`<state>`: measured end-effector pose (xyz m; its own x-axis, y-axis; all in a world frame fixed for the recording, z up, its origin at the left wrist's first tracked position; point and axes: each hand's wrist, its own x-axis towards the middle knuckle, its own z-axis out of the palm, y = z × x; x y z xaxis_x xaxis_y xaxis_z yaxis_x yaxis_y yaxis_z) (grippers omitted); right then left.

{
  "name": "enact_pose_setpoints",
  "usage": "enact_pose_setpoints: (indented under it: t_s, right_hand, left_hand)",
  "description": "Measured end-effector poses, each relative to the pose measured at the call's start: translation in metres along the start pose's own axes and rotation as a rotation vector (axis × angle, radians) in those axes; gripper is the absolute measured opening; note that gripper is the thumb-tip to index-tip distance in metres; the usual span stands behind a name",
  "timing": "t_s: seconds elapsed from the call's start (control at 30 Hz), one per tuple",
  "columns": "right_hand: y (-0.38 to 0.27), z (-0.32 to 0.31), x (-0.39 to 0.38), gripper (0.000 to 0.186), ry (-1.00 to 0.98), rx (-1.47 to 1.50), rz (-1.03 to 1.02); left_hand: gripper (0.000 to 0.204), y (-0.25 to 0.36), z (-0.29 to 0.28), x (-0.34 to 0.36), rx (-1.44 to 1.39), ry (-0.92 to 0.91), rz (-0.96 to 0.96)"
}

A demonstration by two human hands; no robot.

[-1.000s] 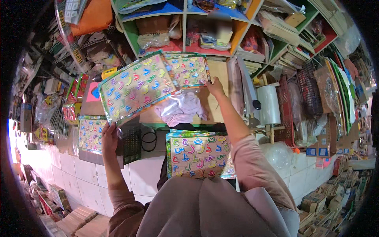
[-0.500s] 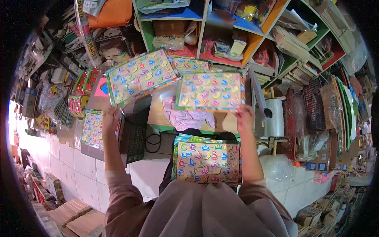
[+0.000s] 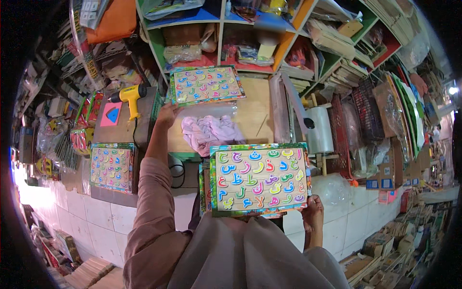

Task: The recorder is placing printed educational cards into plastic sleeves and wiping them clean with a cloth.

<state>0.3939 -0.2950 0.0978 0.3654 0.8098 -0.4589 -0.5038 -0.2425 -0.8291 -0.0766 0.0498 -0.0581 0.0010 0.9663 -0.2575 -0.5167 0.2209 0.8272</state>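
My left hand (image 3: 168,114) reaches forward and grips the near left corner of a puzzle board (image 3: 207,85) with colourful letters. That board lies over another one at the far side of the wooden table (image 3: 257,103). With my right hand (image 3: 314,212) I pinch the lower right corner of a second letter puzzle board (image 3: 260,178), held above my lap. Edges of more boards (image 3: 204,185) show at its left, beneath it. A crumpled pink cloth (image 3: 211,134) rests on the table between the two boards.
To the left, a yellow heat gun (image 3: 130,98) stands on a dark box-like surface, beside a pink card (image 3: 110,114). More letter boards (image 3: 113,166) lie nearer on that side. A plastic film roll (image 3: 320,130) stands right of the table. Filled shelves (image 3: 221,38) rise behind.
The left-hand board has moved right and down onto the table's far side, uncovering the heat gun. My right hand has brought its board back toward me, over the lap stack.
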Motion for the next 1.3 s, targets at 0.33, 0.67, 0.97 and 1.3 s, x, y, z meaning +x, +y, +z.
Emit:
enact_pose_setpoints:
  t_s: [0.33,0.67,0.97,1.3]
  right_hand:
    - [0.049,-0.002,0.008,0.012,-0.054,-0.099,0.273]
    - [0.023,-0.013,0.137,0.018,-0.136,-1.148,-0.560]
    - [0.052,0.033,0.281,0.031,0.141,-1.119,-0.781]
    - [0.053,0.042,0.295,0.018,0.192,-1.257,-0.686]
  left_hand:
    - [0.027,0.016,-0.044,-0.015,1.930,-0.113,1.183]
    - [0.062,-0.015,0.001,-0.060,1.363,0.169,0.648]
    - [0.090,0.005,0.003,0.017,1.758,0.457,0.160]
    - [0.058,0.047,-0.002,0.031,1.728,0.217,0.200]
